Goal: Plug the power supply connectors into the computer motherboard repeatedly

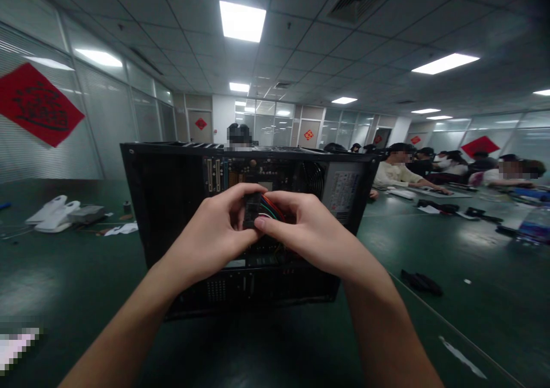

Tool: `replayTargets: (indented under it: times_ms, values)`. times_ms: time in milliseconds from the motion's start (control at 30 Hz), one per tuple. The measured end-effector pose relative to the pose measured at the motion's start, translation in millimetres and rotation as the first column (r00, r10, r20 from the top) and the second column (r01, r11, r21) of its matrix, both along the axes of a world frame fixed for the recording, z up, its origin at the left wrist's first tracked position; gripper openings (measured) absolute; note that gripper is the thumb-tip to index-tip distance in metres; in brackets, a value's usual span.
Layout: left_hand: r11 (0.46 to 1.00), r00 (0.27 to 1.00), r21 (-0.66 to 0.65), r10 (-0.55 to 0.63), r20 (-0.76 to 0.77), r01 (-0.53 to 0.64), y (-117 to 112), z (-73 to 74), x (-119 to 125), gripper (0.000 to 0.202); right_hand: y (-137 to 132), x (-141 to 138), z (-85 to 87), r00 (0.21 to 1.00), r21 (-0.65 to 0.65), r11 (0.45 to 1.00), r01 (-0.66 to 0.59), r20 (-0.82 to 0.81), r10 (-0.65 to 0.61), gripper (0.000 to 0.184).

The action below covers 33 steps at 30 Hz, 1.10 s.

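Between my two hands is a black power connector [251,209] with a bundle of coloured wires [271,209] running from its right side. My left hand [215,227] pinches the connector's left side with thumb and fingers. From the right, my right hand [307,224] grips the connector's wire end, thumb in front. Both hands are in front of an open black computer case [167,204] standing on the table. Inside it, a motherboard [275,173] shows behind my fingers, with a power supply [341,196] and a round fan [313,179] at the right. My hands hide the board's middle.
The green table [77,296] surrounds the case. White plastic pieces [54,213] and a grey box [86,215] lie left. To the right are a black bundle [421,282], a paper strip [462,356] and a plastic bottle [535,224]. Several people sit farther back.
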<state>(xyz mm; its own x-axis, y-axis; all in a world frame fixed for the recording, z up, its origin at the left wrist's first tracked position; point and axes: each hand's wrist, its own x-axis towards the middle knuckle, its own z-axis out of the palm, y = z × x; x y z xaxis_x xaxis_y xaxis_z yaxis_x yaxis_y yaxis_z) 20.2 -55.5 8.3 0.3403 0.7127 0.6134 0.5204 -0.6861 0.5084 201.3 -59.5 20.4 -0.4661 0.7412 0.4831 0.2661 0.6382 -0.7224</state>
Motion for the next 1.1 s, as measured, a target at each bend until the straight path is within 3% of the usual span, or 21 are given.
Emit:
replayTargets:
  times_ms: [233, 433, 600, 667, 733, 833, 933, 1000, 1100]
  values:
    - [1.0, 1.0, -0.006, -0.015, 0.022, 0.015, 2.7, -2.0, -2.2, 0.051, 2.3, -10.1, -3.8, 0.997, 0.062, 0.995, 0.079, -0.016, -0.078, 0.025]
    - [0.996, 0.996, -0.009, -0.084, 0.009, 0.085, -1.4, 4.6, -10.1, 0.05, -1.5, -5.2, -1.8, 0.999, 0.023, 1.0, 0.016, -0.043, -0.015, 0.027]
    - [0.983, 0.999, 0.185, 0.011, -0.053, -0.001, 1.6, 5.5, -12.0, 0.05, 6.5, -8.3, -7.7, 0.985, 0.004, 0.999, 0.047, -0.166, -0.045, 0.026]
    - [0.944, 0.996, 0.325, 0.075, -0.054, -0.054, 5.4, 3.3, -12.2, 0.052, 12.6, -11.2, -12.3, 0.965, -0.006, 0.996, 0.084, -0.248, -0.083, 0.034]
    - [0.871, 0.988, 0.482, 0.142, -0.052, -0.1, 9.9, -0.2, -12.2, 0.046, 17.3, -13.6, -16.1, 0.945, 0.003, 0.992, 0.123, -0.307, -0.116, 0.045]
    - [0.74, 0.969, 0.661, 0.235, -0.079, -0.126, 16.1, -5.6, -12.9, 0.022, 20.2, -13.6, -18.3, 0.938, 0.125, 0.97, 0.209, -0.306, -0.163, 0.045]
    - [0.656, 0.951, 0.742, 0.295, -0.089, -0.134, 20.3, -8.3, -15.3, 0.014, 23.8, -7.8, -19.3, 0.944, 0.326, 0.895, 0.303, -0.228, -0.236, 0.038]
    - [0.65, 0.94, 0.746, 0.326, -0.1, -0.146, 23.1, -9.2, -17.0, 0.016, 29.4, -2.6, -22.5, 0.951, 0.449, 0.839, 0.306, -0.109, -0.288, 0.043]
    - [0.705, 0.918, 0.691, 0.363, -0.159, -0.159, 30.9, -13.8, -16.7, 0.019, 41.1, 2.7, -32.8, 0.903, 0.602, 0.754, 0.264, 0.12, -0.412, 0.051]
